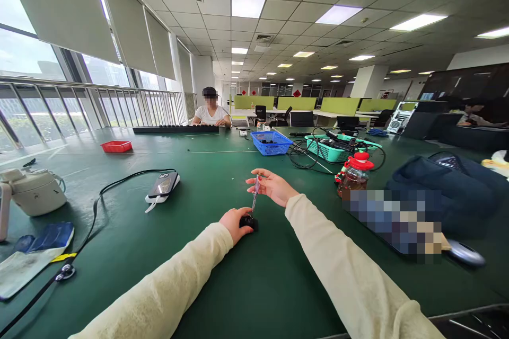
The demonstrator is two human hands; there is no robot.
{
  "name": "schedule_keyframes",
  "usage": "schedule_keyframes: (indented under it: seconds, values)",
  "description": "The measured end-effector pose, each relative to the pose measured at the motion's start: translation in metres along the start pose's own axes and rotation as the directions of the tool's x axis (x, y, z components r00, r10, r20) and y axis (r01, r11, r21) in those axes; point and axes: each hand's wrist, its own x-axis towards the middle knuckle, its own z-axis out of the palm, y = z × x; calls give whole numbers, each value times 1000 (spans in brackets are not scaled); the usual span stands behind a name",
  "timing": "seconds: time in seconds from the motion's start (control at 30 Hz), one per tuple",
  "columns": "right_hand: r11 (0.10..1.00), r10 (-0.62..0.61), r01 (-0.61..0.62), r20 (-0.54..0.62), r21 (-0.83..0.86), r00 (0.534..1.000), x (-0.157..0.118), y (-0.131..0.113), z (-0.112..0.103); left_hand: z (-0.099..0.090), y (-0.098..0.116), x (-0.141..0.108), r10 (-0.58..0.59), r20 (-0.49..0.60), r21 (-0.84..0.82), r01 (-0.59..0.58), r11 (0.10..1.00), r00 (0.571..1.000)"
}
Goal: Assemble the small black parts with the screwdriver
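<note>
My left hand (234,224) is closed around a small black part (249,223) and steadies it on the green tabletop. Above it, my right hand (274,187) pinches the handle of a slim screwdriver (256,190) with a clear, purplish grip. The screwdriver stands nearly upright, its shaft pointing down at the black part. Whether the tip sits in a screw is too small to tell. Both forearms wear cream sleeves.
A phone (164,184) on a white power bank lies left, near a black lanyard (95,212). Ahead stand a red tray (116,146), a blue basket (271,144) and a teal basket (330,149) with cables. A red-lidded bottle (355,174) and dark bag (449,185) sit right. A person (210,111) sits opposite.
</note>
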Motion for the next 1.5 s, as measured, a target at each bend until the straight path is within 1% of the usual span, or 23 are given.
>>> schedule_keyframes:
  seconds: [0.1,0.23,0.37,0.43,0.57,0.63,0.83,0.93,1.0,1.13,1.23,1.37,1.5]
  values:
    - [986,-142,127,-146,-106,979,-11,13,9,-1,1,0,9,0,3,-9,1000,1000]
    - [951,-272,226,-225,-211,936,-16,30,6,-2,4,-2,13,15,3,-13,1000,1000]
    - [933,-344,273,-366,-234,865,-15,49,-2,-4,6,-3,6,19,-5,-6,1000,1000]
    - [931,-354,279,-394,-235,848,-15,55,-4,-4,7,-3,3,18,-6,-3,1000,1000]
    - [913,-393,316,-353,-257,849,-19,56,-1,-4,6,-3,-4,22,5,4,1000,1000]
    - [893,-426,337,-319,-299,846,-22,54,2,-3,5,-2,-9,25,18,8,1000,1000]
    - [760,-552,394,-192,-518,812,-29,52,15,0,2,-1,7,21,32,-8,999,1000]
    - [720,-577,397,-173,-570,798,-30,52,18,0,2,0,2,19,38,-3,999,1000]
    - [727,-573,385,-194,-569,796,-29,53,18,0,3,0,-2,19,39,1,999,1000]
    - [795,-518,338,-275,-504,810,-26,53,14,-1,4,-1,-8,23,36,7,999,1000]
    - [824,-490,315,-315,-471,813,-26,53,12,-1,4,-2,-6,27,35,5,999,1000]
    - [811,-503,315,-312,-494,806,-27,52,13,0,3,-1,4,22,35,-5,999,1000]
    - [767,-535,337,-256,-546,805,-30,50,17,2,1,-1,14,14,39,-14,999,1000]
